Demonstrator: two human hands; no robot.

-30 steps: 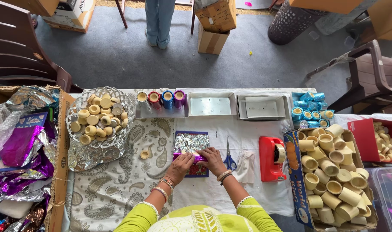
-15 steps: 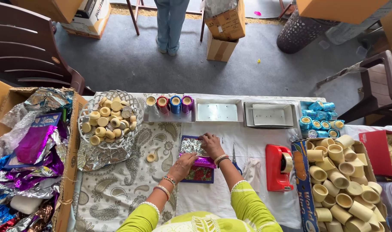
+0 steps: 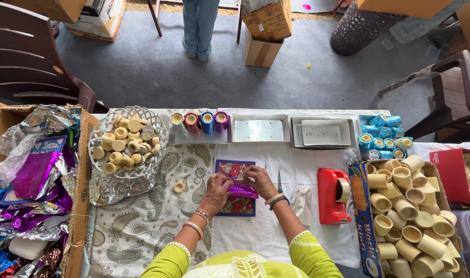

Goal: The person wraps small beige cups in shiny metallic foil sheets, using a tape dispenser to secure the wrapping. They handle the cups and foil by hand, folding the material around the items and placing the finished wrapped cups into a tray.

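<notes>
My left hand [image 3: 215, 193] and my right hand [image 3: 259, 181] meet over a small floral-patterned board [image 3: 235, 169] on the table, both closed on a piece wrapped in shiny purple foil [image 3: 242, 190]. The foil piece lies across the board between my fingers. Bangles sit on both wrists. A single cream-coloured cup [image 3: 179, 187] lies on the paisley cloth just left of my left hand. Small scissors [image 3: 279, 182] rest right of my right hand.
A wire basket [image 3: 128, 141] of cream cups stands at left, over crumpled silver foil. A red tape dispenser [image 3: 333, 195] and a box of cups [image 3: 407, 216] are at right. Foil-wrapped cups [image 3: 201, 121], white trays [image 3: 259, 128], a foil scrap box [image 3: 29, 190]. A person stands beyond the table.
The silver foil sheet seen on the board a second ago is gone; my hands now press a purple-foiled piece lower on the board. The view has shifted slightly.
</notes>
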